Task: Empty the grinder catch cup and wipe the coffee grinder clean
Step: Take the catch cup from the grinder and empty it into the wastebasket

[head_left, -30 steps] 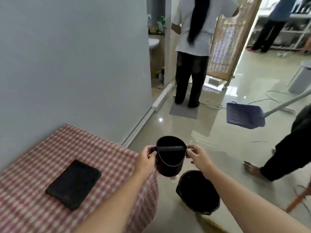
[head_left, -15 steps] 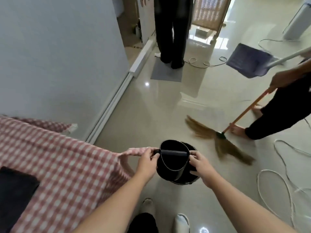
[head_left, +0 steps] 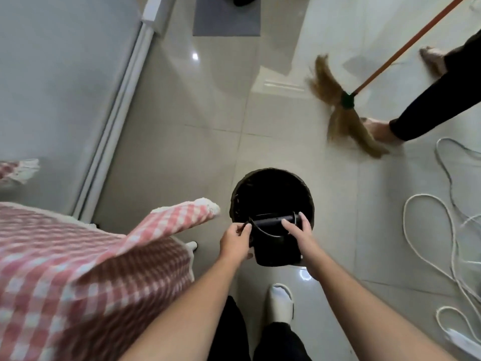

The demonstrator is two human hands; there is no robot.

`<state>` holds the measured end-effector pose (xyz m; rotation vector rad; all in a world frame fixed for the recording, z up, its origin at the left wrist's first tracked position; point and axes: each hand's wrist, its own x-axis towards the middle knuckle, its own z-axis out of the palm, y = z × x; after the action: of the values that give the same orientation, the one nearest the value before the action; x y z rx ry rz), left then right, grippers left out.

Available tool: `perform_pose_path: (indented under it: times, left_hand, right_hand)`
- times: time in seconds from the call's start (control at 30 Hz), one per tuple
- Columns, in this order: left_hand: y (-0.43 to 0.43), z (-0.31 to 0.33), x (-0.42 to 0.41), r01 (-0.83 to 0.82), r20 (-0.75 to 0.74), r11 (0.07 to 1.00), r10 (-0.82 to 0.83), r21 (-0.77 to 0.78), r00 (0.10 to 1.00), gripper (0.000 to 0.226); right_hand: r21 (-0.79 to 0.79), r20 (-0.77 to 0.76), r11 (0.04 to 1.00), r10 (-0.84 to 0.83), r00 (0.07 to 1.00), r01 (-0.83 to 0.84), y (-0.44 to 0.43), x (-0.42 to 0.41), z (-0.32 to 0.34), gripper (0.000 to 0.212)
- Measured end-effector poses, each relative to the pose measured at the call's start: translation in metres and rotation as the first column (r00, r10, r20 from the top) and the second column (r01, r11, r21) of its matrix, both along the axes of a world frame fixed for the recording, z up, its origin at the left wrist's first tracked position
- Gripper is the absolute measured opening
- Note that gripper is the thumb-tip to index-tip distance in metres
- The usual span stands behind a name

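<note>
Tipped forward since half a second ago, the black catch cup point(head_left: 276, 246) is now held with its mouth leaning over the near rim of the dark bin point(head_left: 270, 188) on the tiled floor. Its left rim is pinched by the left hand point(head_left: 235, 242), the grip clamped there, while the right hand point(head_left: 303, 237) is clamped on its right side and crossbar. Beside them, the checked-cloth bench point(head_left: 78, 256) is seen; beyond, a broom point(head_left: 346, 113) is blurred.

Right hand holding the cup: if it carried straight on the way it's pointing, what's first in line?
Probably the dark bin: the right hand points forward over its opening. Depth is unclear.
</note>
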<state>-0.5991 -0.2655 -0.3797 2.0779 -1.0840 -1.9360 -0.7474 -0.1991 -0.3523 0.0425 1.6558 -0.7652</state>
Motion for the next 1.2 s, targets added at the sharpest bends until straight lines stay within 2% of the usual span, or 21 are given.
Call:
perform_pose_path:
  times: [0.07,0.2,0.43,0.53,0.73,0.87,1.03,1.13,1.2]
  left_hand:
    - [-0.002,-0.015,-0.007,-0.003,0.037,0.999,0.002,0.033,0.999,0.014]
    - [-0.007,-0.041,-0.024,-0.031,0.072,0.992,0.022,0.121,0.997,0.024]
    - [-0.022,-0.067,-0.047,-0.068,0.103,0.977,0.048,0.2,0.993,0.025]
    - [-0.023,-0.07,-0.048,-0.081,0.125,0.976,0.056,0.204,0.99,0.026]
    - [-0.03,-0.063,-0.042,-0.098,0.154,0.979,0.07,0.177,0.986,0.029]
    - [-0.036,-0.055,-0.046,-0.123,0.08,0.968,0.108,0.22,0.991,0.027]
    - [-0.028,-0.038,-0.056,-0.046,-0.064,0.954,0.068,0.298,0.996,0.052]
    - [-0.023,-0.038,-0.06,0.016,-0.067,0.959,0.003,0.283,0.998,0.063]
    - [-0.018,-0.038,-0.065,0.083,-0.016,0.964,-0.082,0.252,0.997,0.071]
  right_hand:
    - [0.032,-0.061,0.997,0.072,0.996,-0.07,-0.005,-0.005,-0.015,0.074]
    - [0.166,-0.103,0.97,0.194,0.976,-0.176,-0.02,-0.02,-0.048,0.066]
    - [0.295,-0.093,0.919,0.299,0.95,-0.26,-0.039,-0.035,-0.079,0.083]
    - [0.3,-0.079,0.915,0.307,0.948,-0.271,-0.039,-0.037,-0.083,0.094]
    - [0.254,-0.033,0.946,0.217,0.976,-0.202,-0.038,-0.032,-0.074,0.084]
    - [0.158,-0.064,0.965,0.219,0.974,-0.207,-0.037,-0.029,-0.069,0.087]
    - [0.125,-0.1,0.981,0.16,0.982,-0.147,-0.034,-0.03,-0.068,0.093]
    - [0.134,-0.109,0.978,0.174,0.979,-0.159,-0.031,-0.029,-0.066,0.093]
    - [0.171,-0.098,0.97,0.189,0.977,-0.171,-0.03,-0.027,-0.067,0.098]
